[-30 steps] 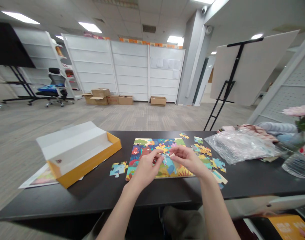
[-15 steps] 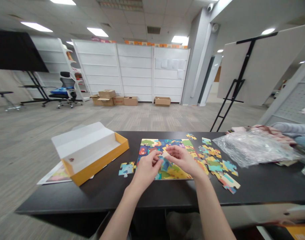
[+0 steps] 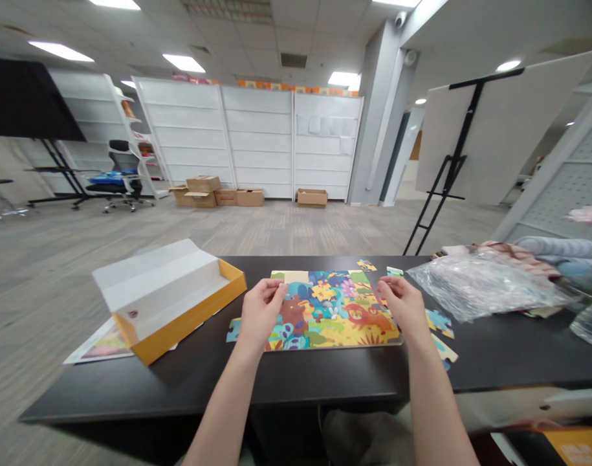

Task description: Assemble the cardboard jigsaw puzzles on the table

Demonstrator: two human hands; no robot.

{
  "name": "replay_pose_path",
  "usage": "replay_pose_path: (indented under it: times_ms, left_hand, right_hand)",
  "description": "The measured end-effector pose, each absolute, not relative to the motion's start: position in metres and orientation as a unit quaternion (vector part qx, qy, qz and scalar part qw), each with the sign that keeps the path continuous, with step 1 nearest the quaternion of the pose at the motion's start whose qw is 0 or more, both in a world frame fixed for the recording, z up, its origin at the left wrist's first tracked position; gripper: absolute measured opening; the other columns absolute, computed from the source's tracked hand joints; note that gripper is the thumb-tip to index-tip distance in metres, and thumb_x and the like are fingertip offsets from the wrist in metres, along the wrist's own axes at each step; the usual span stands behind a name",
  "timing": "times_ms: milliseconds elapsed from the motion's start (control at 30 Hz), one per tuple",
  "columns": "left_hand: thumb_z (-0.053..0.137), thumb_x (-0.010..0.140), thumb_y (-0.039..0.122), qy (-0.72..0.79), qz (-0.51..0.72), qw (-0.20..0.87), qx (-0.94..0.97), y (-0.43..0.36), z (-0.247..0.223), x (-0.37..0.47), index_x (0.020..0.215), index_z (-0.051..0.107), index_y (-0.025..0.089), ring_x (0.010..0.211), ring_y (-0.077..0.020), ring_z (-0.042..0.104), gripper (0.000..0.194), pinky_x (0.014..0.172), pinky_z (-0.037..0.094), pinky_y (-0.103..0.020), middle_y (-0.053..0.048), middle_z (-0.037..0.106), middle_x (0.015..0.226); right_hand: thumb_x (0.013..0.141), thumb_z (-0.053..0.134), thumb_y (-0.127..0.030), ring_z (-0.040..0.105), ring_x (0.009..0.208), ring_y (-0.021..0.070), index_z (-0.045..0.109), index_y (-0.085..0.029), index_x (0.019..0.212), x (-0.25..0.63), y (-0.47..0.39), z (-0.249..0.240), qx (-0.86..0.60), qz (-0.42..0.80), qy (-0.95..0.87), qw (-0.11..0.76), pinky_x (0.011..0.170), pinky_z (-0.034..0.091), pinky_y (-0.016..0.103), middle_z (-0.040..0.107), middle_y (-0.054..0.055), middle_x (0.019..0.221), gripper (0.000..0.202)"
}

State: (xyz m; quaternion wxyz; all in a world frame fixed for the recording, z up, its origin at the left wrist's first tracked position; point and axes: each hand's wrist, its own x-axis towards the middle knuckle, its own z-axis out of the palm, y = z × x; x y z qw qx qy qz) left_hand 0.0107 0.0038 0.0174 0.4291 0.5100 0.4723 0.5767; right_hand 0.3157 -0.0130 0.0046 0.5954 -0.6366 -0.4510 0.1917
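A colourful animal jigsaw puzzle (image 3: 332, 317) lies on the black table, with a lion, a bear and a rabbit in its picture. A yellow puzzle piece (image 3: 323, 292) shows near its upper middle. Over the puzzle's left side is my left hand (image 3: 261, 312), thumb and fingers pinched together near the upper left corner. My right hand (image 3: 404, 305) hovers at the right side, its fingers curled and the thumb close to them. Whether either pinch contains a piece is too small to make out. Loose puzzle pieces (image 3: 439, 321) lie right of the puzzle, partly behind my right hand.
An open yellow box (image 3: 193, 317) with a white inside stands left on the table (image 3: 325, 378), over a printed sheet (image 3: 99, 343). Another loose piece (image 3: 233, 329) peeks out beside my left wrist. Clear plastic packaging (image 3: 484, 285) and folded cloth lie at the right.
My hands have moved apart from the puzzle's middle, the left one leftward and the right one rightward, uncovering the picture. The view has turned slightly to the right.
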Motion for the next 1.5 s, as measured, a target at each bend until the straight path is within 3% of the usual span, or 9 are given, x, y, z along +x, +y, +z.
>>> replay_pose_path:
  times_ms: [233, 433, 600, 800, 1133, 1367, 1500]
  left_hand:
    - [0.084, 0.063, 0.056, 0.454, 0.585, 0.467, 0.484, 0.006, 0.019, 0.015, 0.091, 0.074, 0.013, 0.065, -0.0149, 0.067, 0.052, 0.059, 0.052, -0.023, -0.007, 0.076, 0.077]
    - [0.092, 0.050, 0.051, 0.427, 0.691, 0.474, 0.339, 0.013, 0.029, -0.012, 0.090, 0.073, 0.014, 0.064, -0.0098, 0.063, 0.058, 0.058, 0.050, -0.020, -0.003, 0.073, 0.079]
    - [0.092, 0.050, 0.049, 0.445, 0.701, 0.452, 0.324, 0.013, 0.031, -0.028, 0.090, 0.073, 0.015, 0.072, -0.0119, 0.067, 0.056, 0.057, 0.048, -0.018, -0.004, 0.075, 0.084]
    - [0.084, 0.063, 0.051, 0.493, 0.599, 0.401, 0.487, 0.006, 0.022, -0.023, 0.090, 0.075, 0.015, 0.075, -0.0200, 0.072, 0.047, 0.059, 0.052, -0.024, -0.009, 0.077, 0.081]
    - [0.068, 0.077, 0.032, 0.508, 0.463, 0.345, 0.639, 0.008, -0.002, -0.009, 0.089, 0.073, 0.019, 0.073, -0.0233, 0.075, 0.018, 0.072, 0.061, -0.034, -0.006, 0.077, 0.076]
    - [0.058, 0.085, 0.021, 0.534, 0.403, 0.305, 0.678, 0.014, -0.017, -0.014, 0.096, 0.070, 0.020, 0.076, -0.0197, 0.075, 0.017, 0.077, 0.061, -0.032, -0.006, 0.077, 0.086]
    - [0.057, 0.085, 0.014, 0.550, 0.350, 0.265, 0.711, 0.015, -0.017, -0.016, 0.103, 0.070, 0.021, 0.088, -0.0213, 0.074, 0.023, 0.083, 0.058, -0.032, -0.007, 0.078, 0.093]
  right_hand:
    - [0.069, 0.069, -0.060, 0.074, 0.079, 0.0282, 0.070, -0.018, 0.084, 0.315, -0.014, 0.004, -0.648, 0.161, -0.477, 0.572, 0.072, 0.056, 0.038, 0.078, 0.014, 0.083, 0.045]
    - [0.071, 0.066, -0.054, 0.073, 0.078, 0.0283, 0.071, -0.019, 0.083, 0.316, -0.018, 0.008, -0.670, 0.129, -0.486, 0.546, 0.071, 0.055, 0.037, 0.078, 0.013, 0.080, 0.038]
    - [0.073, 0.063, -0.052, 0.073, 0.078, 0.0275, 0.069, -0.019, 0.084, 0.319, -0.015, 0.002, -0.671, 0.131, -0.494, 0.537, 0.074, 0.055, 0.038, 0.077, 0.012, 0.081, 0.036]
    - [0.080, 0.060, -0.050, 0.071, 0.076, 0.0256, 0.069, -0.020, 0.089, 0.314, -0.011, -0.002, -0.661, 0.130, -0.541, 0.504, 0.071, 0.053, 0.036, 0.076, 0.010, 0.081, 0.033]
    - [0.089, 0.055, -0.031, 0.070, 0.077, 0.0220, 0.069, -0.022, 0.085, 0.247, -0.016, 0.008, -0.588, 0.147, -0.714, 0.351, 0.070, 0.051, 0.033, 0.076, 0.005, 0.083, 0.016]
    - [0.088, 0.059, -0.022, 0.069, 0.075, 0.0179, 0.072, -0.020, 0.087, 0.228, 0.009, 0.056, -0.571, 0.119, -0.760, 0.286, 0.070, 0.048, 0.027, 0.077, 0.004, 0.085, 0.013]
    - [0.087, 0.062, -0.020, 0.070, 0.083, 0.0195, 0.074, -0.021, 0.092, 0.219, 0.038, 0.073, -0.609, 0.080, -0.760, 0.213, 0.072, 0.047, 0.026, 0.078, 0.005, 0.090, 0.013]
